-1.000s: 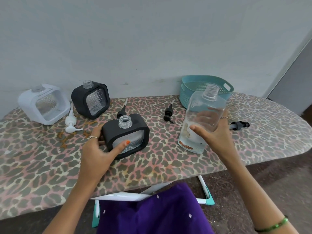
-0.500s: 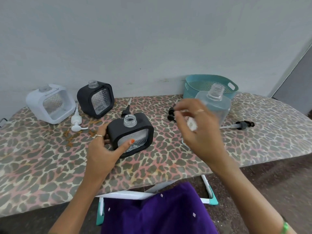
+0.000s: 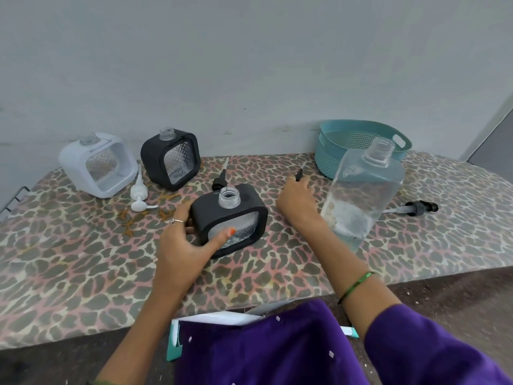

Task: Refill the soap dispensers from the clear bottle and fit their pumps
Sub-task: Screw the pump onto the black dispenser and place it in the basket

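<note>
Gripping black dispenser (image 3: 230,218), left hand (image 3: 180,245); right hand (image 3: 298,202) pinches black pump (image 3: 299,175); no legible writing

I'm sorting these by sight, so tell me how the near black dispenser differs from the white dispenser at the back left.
The near black dispenser has a black frame; the white dispenser has a white one. The black one stands close to the person with the left hand holding it; the white one sits untouched by the wall. The black one stands upright; the white one looks tilted. Both have a clear patterned window and an open neck with no pump fitted.
</note>
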Tool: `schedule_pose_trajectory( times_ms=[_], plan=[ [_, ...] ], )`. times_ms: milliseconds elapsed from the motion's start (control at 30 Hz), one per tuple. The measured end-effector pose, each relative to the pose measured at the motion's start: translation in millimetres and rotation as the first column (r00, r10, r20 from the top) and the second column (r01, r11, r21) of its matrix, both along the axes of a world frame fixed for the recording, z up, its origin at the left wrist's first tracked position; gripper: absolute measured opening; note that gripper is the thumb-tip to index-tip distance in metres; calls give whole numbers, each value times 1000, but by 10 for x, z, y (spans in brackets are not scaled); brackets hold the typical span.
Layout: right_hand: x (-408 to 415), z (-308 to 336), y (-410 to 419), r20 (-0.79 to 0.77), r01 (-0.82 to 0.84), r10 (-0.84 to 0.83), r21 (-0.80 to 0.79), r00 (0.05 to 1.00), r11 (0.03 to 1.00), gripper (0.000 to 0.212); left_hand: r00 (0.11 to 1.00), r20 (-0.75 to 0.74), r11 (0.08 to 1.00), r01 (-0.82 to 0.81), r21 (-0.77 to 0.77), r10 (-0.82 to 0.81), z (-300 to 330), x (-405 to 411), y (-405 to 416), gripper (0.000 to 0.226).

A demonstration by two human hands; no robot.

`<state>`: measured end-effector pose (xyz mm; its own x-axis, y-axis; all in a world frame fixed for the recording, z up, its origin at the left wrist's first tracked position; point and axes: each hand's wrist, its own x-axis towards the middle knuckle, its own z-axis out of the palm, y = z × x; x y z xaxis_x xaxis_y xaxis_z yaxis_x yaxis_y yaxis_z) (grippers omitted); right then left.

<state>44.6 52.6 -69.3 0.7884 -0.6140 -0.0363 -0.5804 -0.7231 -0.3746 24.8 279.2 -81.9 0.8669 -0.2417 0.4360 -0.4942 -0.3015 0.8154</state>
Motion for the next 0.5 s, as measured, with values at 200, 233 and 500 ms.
schedule_pose_trajectory(
  times_ms=[200, 233, 500],
  plan=[
    [64, -33, 20, 246, -31, 39, -35, 968, 999, 19, 1000, 13, 1000, 17, -2, -17, 2, 12, 3, 64],
    [70, -8, 25, 291, -45, 57, -47, 955, 998, 19, 1000, 6, 1000, 23, -9, -23, 2, 15, 4, 65],
    [-391, 996, 344, 785, -307, 131, 79, 606, 948, 25, 999, -1, 999, 41, -31, -41, 32, 13, -10, 54]
  ],
)
